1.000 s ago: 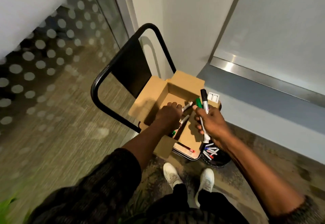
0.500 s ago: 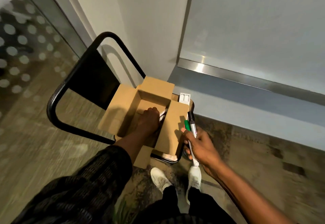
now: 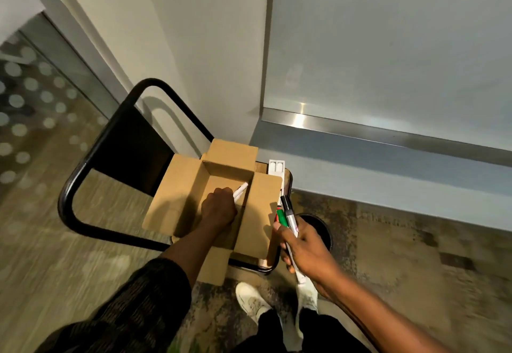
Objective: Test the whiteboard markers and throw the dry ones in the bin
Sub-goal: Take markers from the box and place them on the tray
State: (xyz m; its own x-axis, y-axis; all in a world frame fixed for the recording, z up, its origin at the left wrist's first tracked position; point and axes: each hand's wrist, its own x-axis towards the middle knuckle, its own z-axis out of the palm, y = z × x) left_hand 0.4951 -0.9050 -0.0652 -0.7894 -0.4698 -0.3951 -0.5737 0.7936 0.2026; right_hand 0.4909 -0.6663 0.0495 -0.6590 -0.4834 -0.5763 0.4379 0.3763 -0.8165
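Note:
An open cardboard box [image 3: 180, 186] sits on a black chair [image 3: 91, 164]. My left hand [image 3: 217, 210] is inside the box, gripping a white marker [image 3: 240, 190] whose end pokes out toward the box's far wall. To the right of the box, my right hand [image 3: 303, 244] holds a bundle of markers: a black-capped one [image 3: 288, 212] uppermost, a green-capped one [image 3: 282, 218] beside it, with a bit of red at the edge. A round black bin [image 3: 324, 229] stands on the floor under my right hand, mostly hidden. The whiteboard [image 3: 388, 47] hangs on the wall above.
A metal tray [image 3: 360, 128] runs along the whiteboard's lower edge. A white eraser-like block [image 3: 276, 167] lies on the chair seat behind the box. My white shoes [image 3: 250, 301] stand on patterned carpet. A dotted glass partition [image 3: 33, 103] is at the left.
My view swung right and up, bringing more whiteboard in. My left hand stayed in the box and now grips a white marker. My right hand kept its markers beside the box.

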